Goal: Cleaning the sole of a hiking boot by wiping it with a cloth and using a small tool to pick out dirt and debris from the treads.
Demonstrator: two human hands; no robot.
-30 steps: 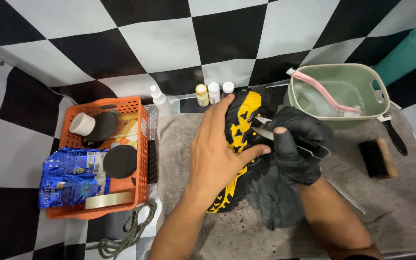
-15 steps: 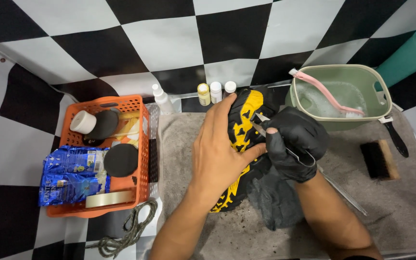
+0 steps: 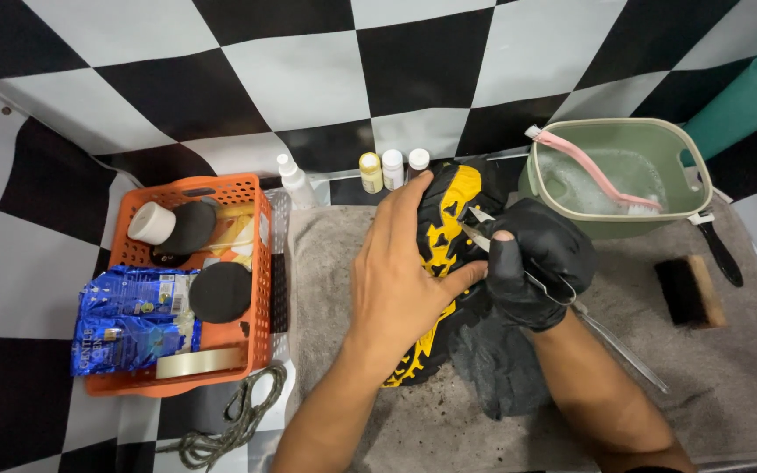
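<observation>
Head view: your bare left hand (image 3: 400,276) lies flat on the black-and-yellow shoe (image 3: 444,236), fingers together, thumb against the gloved right hand (image 3: 532,263). Your right fingers pinch metal tweezers (image 3: 477,229), tips touching the shoe. The shoe lies on the grey towel (image 3: 729,368), between the orange basket (image 3: 256,289) and green basin (image 3: 615,131).

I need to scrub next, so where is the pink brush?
In the head view, the pink brush lies across the soapy green tub at upper right, just beyond the gloved right hand.

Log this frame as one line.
left hand: steadies black-and-yellow shoe | right hand: gloved, holds metal tool to shoe | surface: grey towel | nearby: green basin, orange basket
</observation>
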